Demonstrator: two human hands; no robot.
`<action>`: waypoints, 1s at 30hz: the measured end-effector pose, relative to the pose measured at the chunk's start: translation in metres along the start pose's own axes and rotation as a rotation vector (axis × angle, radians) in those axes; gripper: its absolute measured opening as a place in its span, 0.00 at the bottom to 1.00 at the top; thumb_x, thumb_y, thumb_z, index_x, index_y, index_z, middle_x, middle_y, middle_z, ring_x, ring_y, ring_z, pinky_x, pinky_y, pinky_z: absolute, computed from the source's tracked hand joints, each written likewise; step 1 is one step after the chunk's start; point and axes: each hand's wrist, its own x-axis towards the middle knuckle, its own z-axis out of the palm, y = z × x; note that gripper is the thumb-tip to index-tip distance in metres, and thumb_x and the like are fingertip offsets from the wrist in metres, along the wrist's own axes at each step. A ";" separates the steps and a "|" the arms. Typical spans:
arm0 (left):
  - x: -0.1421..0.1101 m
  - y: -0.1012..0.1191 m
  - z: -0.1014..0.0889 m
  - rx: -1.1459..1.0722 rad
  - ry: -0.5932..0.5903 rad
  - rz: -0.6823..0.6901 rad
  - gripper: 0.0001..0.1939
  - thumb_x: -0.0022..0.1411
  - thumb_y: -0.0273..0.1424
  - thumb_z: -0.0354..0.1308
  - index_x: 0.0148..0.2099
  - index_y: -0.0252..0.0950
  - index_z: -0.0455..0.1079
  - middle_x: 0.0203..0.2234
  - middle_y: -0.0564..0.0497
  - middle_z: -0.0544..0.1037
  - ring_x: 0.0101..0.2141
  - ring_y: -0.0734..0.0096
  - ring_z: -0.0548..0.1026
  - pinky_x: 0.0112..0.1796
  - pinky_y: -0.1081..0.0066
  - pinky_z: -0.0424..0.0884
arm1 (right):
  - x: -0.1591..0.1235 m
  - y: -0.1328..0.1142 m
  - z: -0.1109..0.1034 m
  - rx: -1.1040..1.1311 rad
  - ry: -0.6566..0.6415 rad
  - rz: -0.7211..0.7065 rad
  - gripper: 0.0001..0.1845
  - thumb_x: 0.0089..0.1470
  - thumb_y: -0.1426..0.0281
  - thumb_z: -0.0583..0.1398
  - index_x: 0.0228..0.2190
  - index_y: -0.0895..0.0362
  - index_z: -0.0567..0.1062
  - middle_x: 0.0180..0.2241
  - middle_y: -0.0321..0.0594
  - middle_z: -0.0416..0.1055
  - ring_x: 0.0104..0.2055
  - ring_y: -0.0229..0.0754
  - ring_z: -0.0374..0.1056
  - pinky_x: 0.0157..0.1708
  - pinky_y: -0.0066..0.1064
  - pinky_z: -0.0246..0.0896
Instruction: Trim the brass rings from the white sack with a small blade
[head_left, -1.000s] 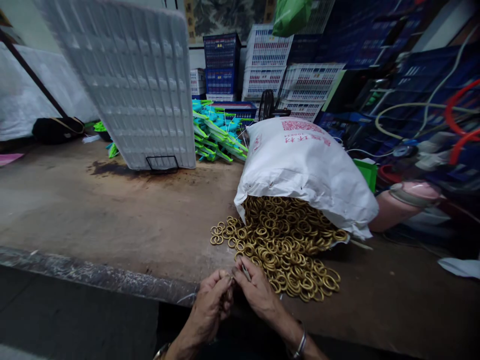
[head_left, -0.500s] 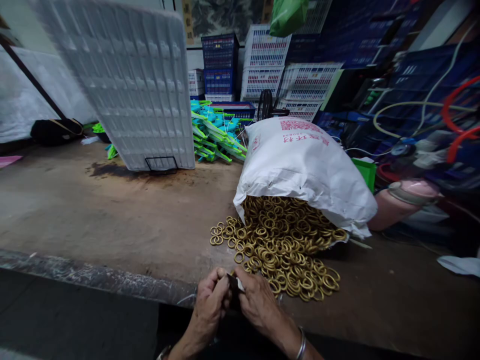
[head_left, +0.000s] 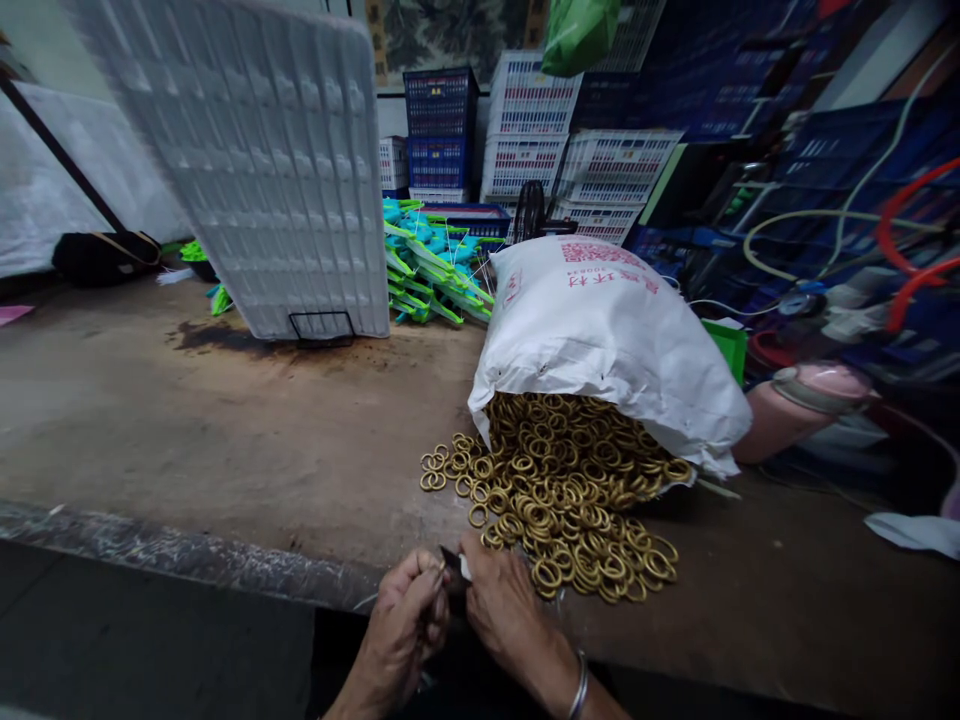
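Note:
My left hand (head_left: 401, 625) and my right hand (head_left: 501, 603) meet at the near edge of the brown worktable (head_left: 225, 440), fingers pinched together. Between the fingertips sits a small dark piece with a pale end (head_left: 454, 566); I cannot make out what it is. Just beyond my right hand lies a heap of brass rings (head_left: 570, 500), spilling from the open mouth of a white woven sack (head_left: 607, 340) with red print. A metal bracelet (head_left: 577, 688) circles my right wrist.
A white moulded tray (head_left: 262, 170) leans upright on a wire stand at the back. Green and blue plastic pieces (head_left: 431, 265) lie behind it. Stacked white and blue crates (head_left: 555, 140) line the rear wall. Hoses, cables and a pink container (head_left: 817, 400) crowd the right side.
Both hands have stayed together at the table edge and drifted slightly left and nearer to me. The small dark piece between the fingers has turned. Rings and sack have not moved.

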 end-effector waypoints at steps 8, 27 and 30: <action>-0.008 0.017 0.001 -0.232 -0.096 -0.169 0.17 0.48 0.41 0.62 0.26 0.35 0.60 0.15 0.58 0.64 0.12 0.86 0.55 0.13 0.81 0.44 | 0.024 -0.007 -0.026 -0.091 0.164 0.027 0.19 0.44 0.83 0.50 0.38 0.56 0.66 0.32 0.41 0.72 0.32 0.42 0.67 0.28 0.30 0.46; 0.012 0.014 -0.023 -0.471 -0.123 -0.186 0.10 0.49 0.32 0.61 0.31 0.34 0.65 0.22 0.53 0.69 0.18 0.82 0.64 0.14 0.83 0.46 | 0.062 0.000 -0.026 -0.242 0.180 0.065 0.11 0.51 0.77 0.51 0.38 0.58 0.63 0.27 0.43 0.73 0.29 0.44 0.70 0.24 0.28 0.48; 0.013 0.016 -0.022 -0.526 -0.104 -0.199 0.12 0.47 0.32 0.63 0.29 0.33 0.64 0.22 0.53 0.69 0.18 0.83 0.64 0.14 0.83 0.47 | 0.053 0.007 -0.023 -0.090 0.195 0.030 0.11 0.48 0.79 0.50 0.35 0.57 0.64 0.25 0.38 0.71 0.26 0.40 0.67 0.24 0.27 0.47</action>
